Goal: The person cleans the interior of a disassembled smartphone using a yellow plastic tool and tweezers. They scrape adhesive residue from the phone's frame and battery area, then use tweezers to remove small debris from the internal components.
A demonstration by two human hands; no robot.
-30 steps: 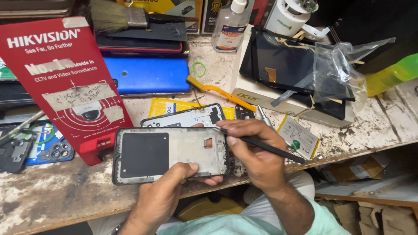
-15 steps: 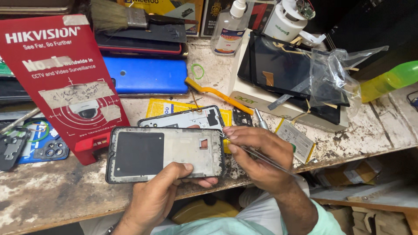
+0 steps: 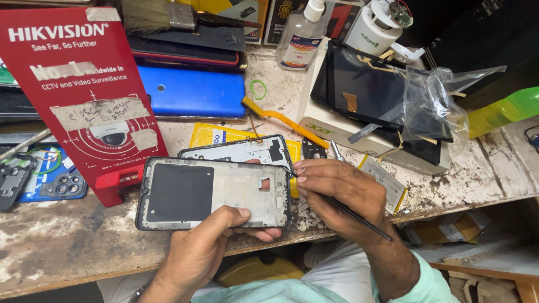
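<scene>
My left hand (image 3: 209, 246) holds an opened phone frame (image 3: 213, 193) by its lower edge, thumb on top, above the front edge of the worn workbench (image 3: 67, 247). The frame shows a black pad on its left half and bare grey metal on the right. My right hand (image 3: 339, 193) grips a thin black tool (image 3: 359, 217) like a pen, its tip touching the frame's right end. A second phone frame (image 3: 241, 150) lies just behind, on a yellow card.
A red box (image 3: 84, 95) stands at the left. Behind lie a blue phone cover (image 3: 191, 92), an orange toothbrush (image 3: 283, 120), a clear bottle (image 3: 300, 36), dark screens in plastic on a white box (image 3: 387, 95), a battery (image 3: 387, 185) and phone cases (image 3: 48, 179).
The phone frame and both hands sit in much the same place. My right hand has closed in so the tool tip now touches the frame's right end.
</scene>
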